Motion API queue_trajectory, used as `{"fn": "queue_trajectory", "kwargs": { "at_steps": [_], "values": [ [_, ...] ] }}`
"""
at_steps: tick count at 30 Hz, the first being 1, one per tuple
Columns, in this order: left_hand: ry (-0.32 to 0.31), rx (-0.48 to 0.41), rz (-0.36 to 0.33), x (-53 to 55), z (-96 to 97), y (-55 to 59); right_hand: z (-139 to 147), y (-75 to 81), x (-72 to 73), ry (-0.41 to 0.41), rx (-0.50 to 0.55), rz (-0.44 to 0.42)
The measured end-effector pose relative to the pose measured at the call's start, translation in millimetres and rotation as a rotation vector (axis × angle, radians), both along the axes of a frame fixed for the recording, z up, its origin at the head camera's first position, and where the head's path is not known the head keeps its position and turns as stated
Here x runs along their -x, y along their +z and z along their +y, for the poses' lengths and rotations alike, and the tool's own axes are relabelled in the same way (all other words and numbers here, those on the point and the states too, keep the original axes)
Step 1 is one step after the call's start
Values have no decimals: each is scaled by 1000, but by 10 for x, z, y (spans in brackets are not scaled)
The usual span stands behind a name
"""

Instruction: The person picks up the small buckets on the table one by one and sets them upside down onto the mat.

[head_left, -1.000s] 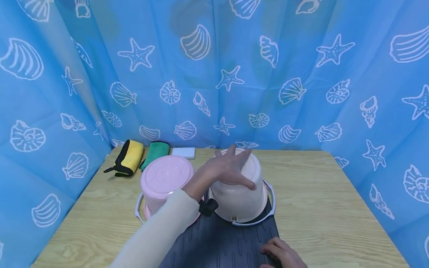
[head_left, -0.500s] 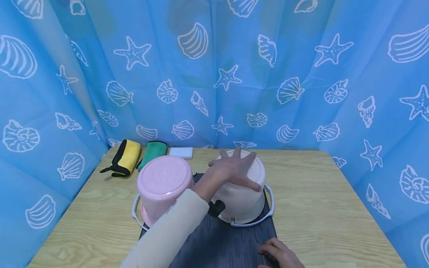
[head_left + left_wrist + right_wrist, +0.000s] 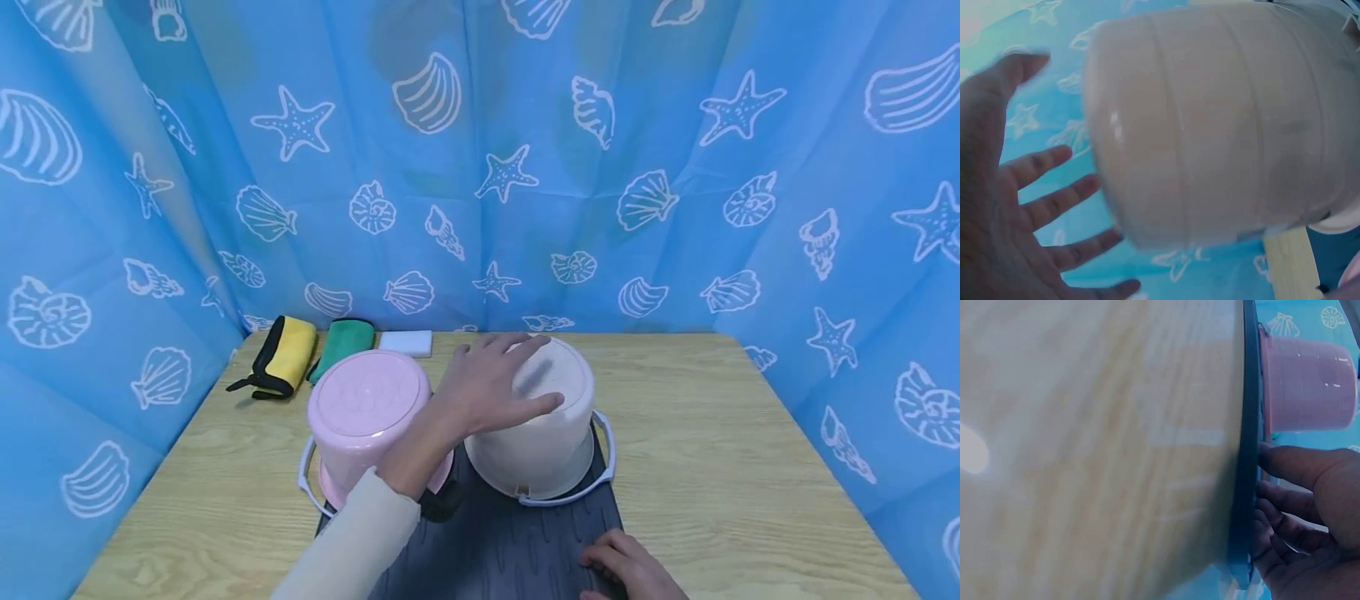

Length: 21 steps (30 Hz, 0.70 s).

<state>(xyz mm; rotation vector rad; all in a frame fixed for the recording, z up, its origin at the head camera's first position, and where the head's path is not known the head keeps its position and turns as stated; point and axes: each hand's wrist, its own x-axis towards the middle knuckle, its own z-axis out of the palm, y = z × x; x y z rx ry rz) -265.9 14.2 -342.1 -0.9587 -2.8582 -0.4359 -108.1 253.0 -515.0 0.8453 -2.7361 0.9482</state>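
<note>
Upside down on the dark ribbed mat stand a cream bucket and, left of it, a pink bucket. My left hand, fingers spread, hovers over the left part of the cream bucket's upturned base. The left wrist view shows its spread fingers by the base end of the cream bucket, gripping nothing. My right hand rests its loosely bent fingertips on the mat near its right edge. In the right wrist view, those fingers touch the mat's surface.
Behind the pink bucket lie a folded yellow cloth, a green cloth and a white block. Pale handles hang around the buckets' rims. A blue shell-print curtain encloses the wooden table.
My left hand moves from across the cream bucket's base toward its left side, after a small shift right. The right hand keeps its place, and the buckets sit about where they were.
</note>
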Motion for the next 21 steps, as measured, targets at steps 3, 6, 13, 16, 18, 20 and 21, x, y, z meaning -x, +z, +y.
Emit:
{"fn": "queue_trajectory", "kwargs": {
  "at_steps": [3,6,13,16,18,20,21],
  "values": [
    [-18,-128,55,-88,-184,22,22,37,-6,-4,-1,-36],
    [-31,-214,114,-178,-390,21,55,93,-10,-11,2,-92],
    [47,-277,166,-363,-830,-25,120,257,-3,-143,-61,-189],
    [47,-370,248,-393,-1009,-74,168,312,22,-185,-96,-184],
    [45,-429,314,-411,-1132,-102,209,353,45,-207,-104,-210],
    [69,-476,342,-435,-1249,-132,269,383,67,-227,-101,-231],
    [91,-493,343,-450,-1304,-146,303,396,75,-239,-104,-236]
  ]
}}
